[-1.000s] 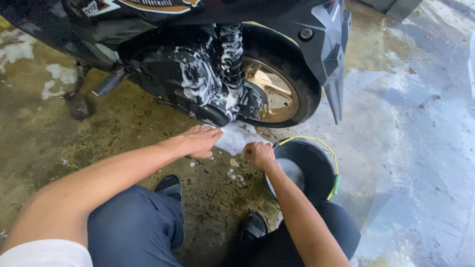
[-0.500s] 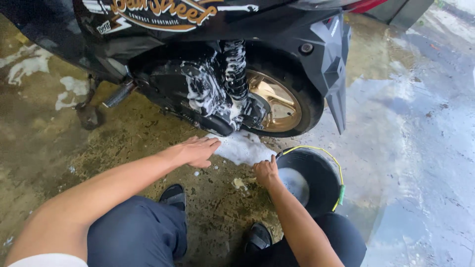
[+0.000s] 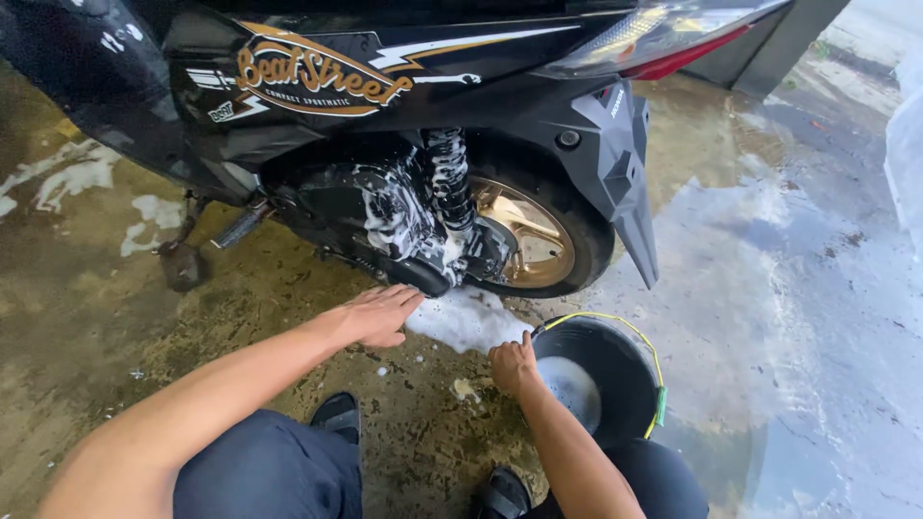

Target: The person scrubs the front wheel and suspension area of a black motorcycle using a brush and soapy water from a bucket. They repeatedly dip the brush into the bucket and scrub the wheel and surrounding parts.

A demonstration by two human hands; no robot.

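A black scooter (image 3: 385, 86) stands on a wet concrete floor, and soap foam covers its engine (image 3: 394, 216) and rear spring (image 3: 447, 183) beside the gold rear wheel (image 3: 524, 235). My left hand (image 3: 375, 315) is flat, palm down and fingers apart, just under the engine, with its fingertips at a white foam patch (image 3: 466, 322) on the floor. My right hand (image 3: 512, 365) is curled into a fist at the left rim of a black bucket (image 3: 625, 384). What the fist encloses is hidden.
The bucket has a yellow-green rim and foamy water inside. I am squatting, with my knees and dark sandals (image 3: 338, 415) low in view. The scooter's stand (image 3: 183, 264) is at the left, its mudguard (image 3: 630, 221) hangs near the bucket, and puddles lie at the right.
My view has tilted up, so more of the scooter's side shows. My right hand has drawn back from the foam patch to the bucket's rim. The left hand stays by the foam.
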